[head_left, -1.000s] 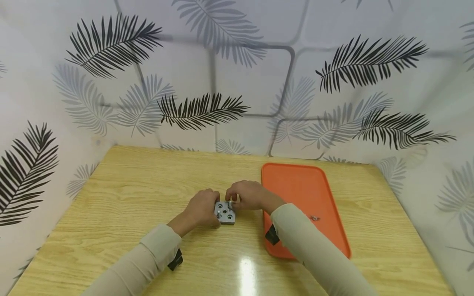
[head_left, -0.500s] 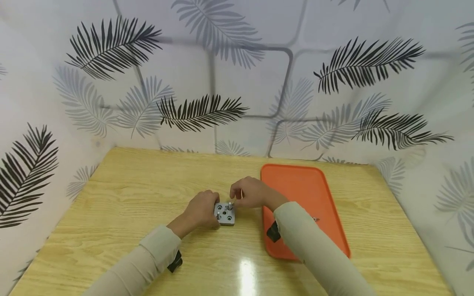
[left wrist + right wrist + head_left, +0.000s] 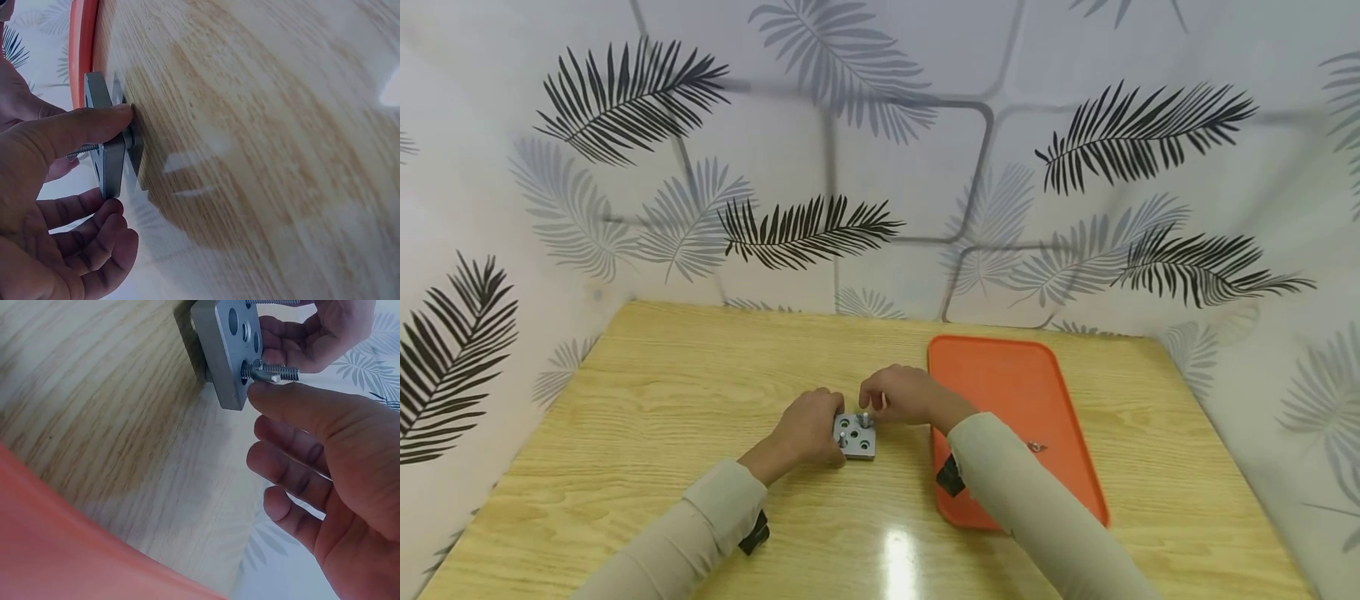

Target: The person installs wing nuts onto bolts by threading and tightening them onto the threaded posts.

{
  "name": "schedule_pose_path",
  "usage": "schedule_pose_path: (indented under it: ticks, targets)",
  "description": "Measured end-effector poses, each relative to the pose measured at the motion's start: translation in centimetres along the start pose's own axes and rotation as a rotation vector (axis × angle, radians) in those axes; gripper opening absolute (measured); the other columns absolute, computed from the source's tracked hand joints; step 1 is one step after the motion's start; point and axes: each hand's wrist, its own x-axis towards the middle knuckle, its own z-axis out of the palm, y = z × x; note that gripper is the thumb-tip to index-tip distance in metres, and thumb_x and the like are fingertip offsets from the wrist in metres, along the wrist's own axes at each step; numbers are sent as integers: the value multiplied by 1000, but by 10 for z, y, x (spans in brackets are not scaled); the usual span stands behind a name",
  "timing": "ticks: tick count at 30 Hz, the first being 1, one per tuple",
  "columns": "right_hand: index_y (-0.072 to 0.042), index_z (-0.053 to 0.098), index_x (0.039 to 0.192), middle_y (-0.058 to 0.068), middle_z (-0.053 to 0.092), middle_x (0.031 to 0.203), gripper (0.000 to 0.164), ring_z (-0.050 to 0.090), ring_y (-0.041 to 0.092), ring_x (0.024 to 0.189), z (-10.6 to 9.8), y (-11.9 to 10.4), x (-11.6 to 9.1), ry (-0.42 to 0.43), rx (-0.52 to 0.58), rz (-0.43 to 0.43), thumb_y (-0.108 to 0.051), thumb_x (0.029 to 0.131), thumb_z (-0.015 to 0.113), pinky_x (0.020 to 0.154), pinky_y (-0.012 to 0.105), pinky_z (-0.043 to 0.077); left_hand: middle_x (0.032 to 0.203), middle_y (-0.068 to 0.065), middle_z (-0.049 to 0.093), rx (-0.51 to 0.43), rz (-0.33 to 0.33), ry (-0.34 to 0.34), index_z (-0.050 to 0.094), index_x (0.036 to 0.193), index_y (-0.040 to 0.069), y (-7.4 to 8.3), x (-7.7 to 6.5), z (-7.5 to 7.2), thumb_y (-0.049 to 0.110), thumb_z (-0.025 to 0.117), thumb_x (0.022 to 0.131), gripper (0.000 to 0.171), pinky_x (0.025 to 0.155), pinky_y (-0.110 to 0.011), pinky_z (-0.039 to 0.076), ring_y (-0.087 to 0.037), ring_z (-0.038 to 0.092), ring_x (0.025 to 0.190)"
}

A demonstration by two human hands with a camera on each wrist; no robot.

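My left hand point(image 3: 807, 429) grips a square grey metal plate point(image 3: 853, 450) by its edges, thumb on the near side and fingers on the far side. Several holes pierce the plate, and two threaded bolts rise from it. A wing nut point(image 3: 267, 375) sits on the bolt closest to my right hand point(image 3: 904, 396). In the right wrist view the right thumb touches this wing nut from beside it, while the other visible fingers are loosely bent and apart from it. The second bolt point(image 3: 842, 439) stands near the left hand. Bolt heads under the plate hold it slightly off the table.
An orange-red tray point(image 3: 992, 375) lies to the right, partly beneath the right forearm. One loose wing nut point(image 3: 1036, 447) rests in it. The wooden table point(image 3: 730, 358) backs onto a wall covering with a leaf pattern point(image 3: 812, 229).
My right hand lifted slightly away from the bolt half a second ago and has come back down to the wing nut. The left hand and the plate have stayed in place.
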Motion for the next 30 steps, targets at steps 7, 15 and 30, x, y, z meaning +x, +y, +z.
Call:
schedule_pose_path:
  ticks: [7,15,30]
  targets:
    - [-19,74,103,-3,70,90,15,58,9,73,1,-3,0,-28,34,-23,-17,88,75,66,26,48,86,-4,57,-5,6,5,62,96,5,0,0,1,20,95,60,51,71,-32,46,-17,49,77]
    - [-21,69,86,-7,65,80,10,55,7,72,6,-4,1,-18,1,4,-26,86,78,64,25,44,84,-4,56,-10,8,12,62,94,5,-1,1,2,19,95,59,50,68,-31,45,-18,49,76]
    - [-16,72,105,-2,71,92,13,63,12,82,-2,4,-2,10,-40,-3,-20,94,69,73,30,52,85,-4,56,-12,6,14,62,95,5,-2,2,2,18,95,58,51,69,-32,44,-18,49,77]
